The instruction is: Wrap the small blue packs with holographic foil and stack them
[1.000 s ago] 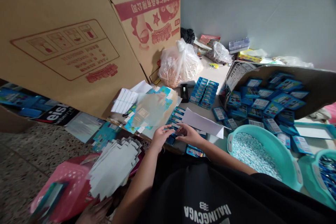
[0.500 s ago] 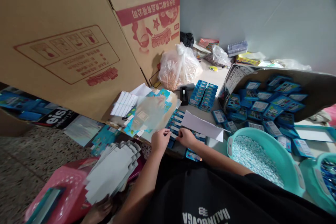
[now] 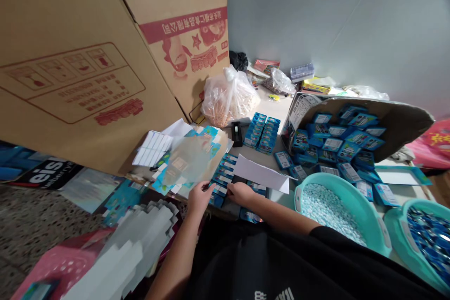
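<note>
My left hand (image 3: 198,196) and my right hand (image 3: 240,192) meet at the near edge of the low table, both with fingers curled on a small blue packet (image 3: 220,191) in a row of like packets (image 3: 225,171). A folded white sheet (image 3: 260,173) lies just right of the row. Clear plastic sleeves over blue cards (image 3: 186,159) lie to the left of my left hand.
A large cardboard box (image 3: 87,65) fills the left. A tilted carton of blue packets (image 3: 337,138) stands at right. Two teal basins (image 3: 365,206) (image 3: 397,225) hold pale pellets and dark blue pieces. A pink basket (image 3: 56,262) with white card blanks (image 3: 126,253) sits near left.
The view has swung right and down, so everything has shifted left. Both hands stay together on the row of blue packets, drawn slightly nearer to me.
</note>
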`<state>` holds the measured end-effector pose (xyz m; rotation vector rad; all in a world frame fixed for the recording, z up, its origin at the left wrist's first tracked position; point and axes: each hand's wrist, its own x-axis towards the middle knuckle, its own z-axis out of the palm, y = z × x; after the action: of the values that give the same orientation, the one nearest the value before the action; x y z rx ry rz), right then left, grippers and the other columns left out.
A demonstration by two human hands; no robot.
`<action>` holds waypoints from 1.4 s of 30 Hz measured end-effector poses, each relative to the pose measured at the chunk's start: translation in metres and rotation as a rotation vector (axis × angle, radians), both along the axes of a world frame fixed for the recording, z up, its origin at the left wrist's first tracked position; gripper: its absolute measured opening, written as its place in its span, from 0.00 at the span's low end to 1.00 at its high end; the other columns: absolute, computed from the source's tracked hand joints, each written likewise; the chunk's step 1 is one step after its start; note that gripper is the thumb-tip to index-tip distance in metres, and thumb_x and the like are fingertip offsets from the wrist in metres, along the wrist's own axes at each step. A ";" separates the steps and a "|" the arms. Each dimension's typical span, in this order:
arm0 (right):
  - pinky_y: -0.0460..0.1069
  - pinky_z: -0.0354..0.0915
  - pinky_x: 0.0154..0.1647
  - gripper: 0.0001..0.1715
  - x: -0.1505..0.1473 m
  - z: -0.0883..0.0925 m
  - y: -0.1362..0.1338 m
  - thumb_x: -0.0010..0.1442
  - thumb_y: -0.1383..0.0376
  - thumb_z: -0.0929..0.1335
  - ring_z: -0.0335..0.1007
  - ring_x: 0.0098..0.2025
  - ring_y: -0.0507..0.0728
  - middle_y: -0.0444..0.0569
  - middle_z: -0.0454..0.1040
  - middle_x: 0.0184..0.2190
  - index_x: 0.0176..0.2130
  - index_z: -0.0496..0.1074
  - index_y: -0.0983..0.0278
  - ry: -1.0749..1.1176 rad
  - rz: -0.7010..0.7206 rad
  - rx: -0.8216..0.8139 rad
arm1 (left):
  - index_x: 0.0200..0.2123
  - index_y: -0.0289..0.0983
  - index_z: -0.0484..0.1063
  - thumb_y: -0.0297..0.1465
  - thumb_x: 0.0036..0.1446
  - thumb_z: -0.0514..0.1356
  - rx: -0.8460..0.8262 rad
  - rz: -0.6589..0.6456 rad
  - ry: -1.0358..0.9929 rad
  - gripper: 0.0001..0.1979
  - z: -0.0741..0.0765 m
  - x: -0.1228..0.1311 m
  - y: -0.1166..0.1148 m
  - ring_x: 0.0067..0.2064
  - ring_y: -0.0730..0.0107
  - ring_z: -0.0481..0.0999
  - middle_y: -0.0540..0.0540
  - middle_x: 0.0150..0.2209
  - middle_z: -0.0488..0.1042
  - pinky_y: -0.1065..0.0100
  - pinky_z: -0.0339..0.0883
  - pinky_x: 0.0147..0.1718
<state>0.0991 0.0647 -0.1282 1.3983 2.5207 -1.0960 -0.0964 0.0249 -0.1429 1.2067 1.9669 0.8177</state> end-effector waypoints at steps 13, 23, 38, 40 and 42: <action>0.51 0.66 0.50 0.19 0.019 0.025 -0.020 0.56 0.76 0.63 0.74 0.47 0.60 0.57 0.77 0.45 0.44 0.76 0.66 0.007 0.105 0.154 | 0.63 0.30 0.56 0.45 0.51 0.63 0.072 -0.238 0.509 0.41 -0.002 0.038 -0.022 0.59 0.42 0.67 0.28 0.61 0.62 0.53 0.63 0.54; 0.71 0.40 0.65 0.48 0.111 0.070 -0.002 0.54 0.50 0.71 0.45 0.69 0.74 0.61 0.54 0.67 0.67 0.54 0.59 -0.099 -0.478 0.355 | 0.65 0.31 0.53 0.37 0.47 0.64 -0.058 -0.185 0.559 0.44 0.005 0.054 -0.012 0.58 0.40 0.66 0.29 0.57 0.65 0.46 0.61 0.54; 0.65 0.45 0.61 0.33 0.126 0.035 0.011 0.57 0.55 0.70 0.63 0.57 0.70 0.62 0.73 0.51 0.58 0.67 0.65 -0.304 -0.481 0.172 | 0.48 0.35 0.70 0.34 0.61 0.57 0.514 -0.086 0.172 0.14 0.013 0.013 -0.035 0.44 0.63 0.77 0.40 0.45 0.74 0.59 0.73 0.45; 0.63 0.43 0.62 0.24 0.131 0.048 0.013 0.59 0.60 0.68 0.66 0.54 0.67 0.59 0.75 0.49 0.54 0.70 0.65 -0.272 -0.464 0.194 | 0.45 0.35 0.71 0.31 0.61 0.57 0.634 -0.132 0.279 0.10 0.031 0.018 -0.035 0.43 0.64 0.77 0.41 0.42 0.75 0.60 0.73 0.45; 0.59 0.46 0.61 0.17 0.129 0.068 0.011 0.61 0.65 0.66 0.68 0.53 0.63 0.56 0.76 0.47 0.49 0.74 0.64 -0.227 -0.426 0.226 | 0.45 0.37 0.72 0.27 0.60 0.59 0.775 -0.253 0.429 0.10 0.057 0.031 -0.034 0.45 0.63 0.77 0.42 0.41 0.77 0.56 0.69 0.52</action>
<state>0.2284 0.0755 -0.0606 2.0573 2.2994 -0.6522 -0.0651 -0.0086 -0.0858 2.1801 1.7856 1.3291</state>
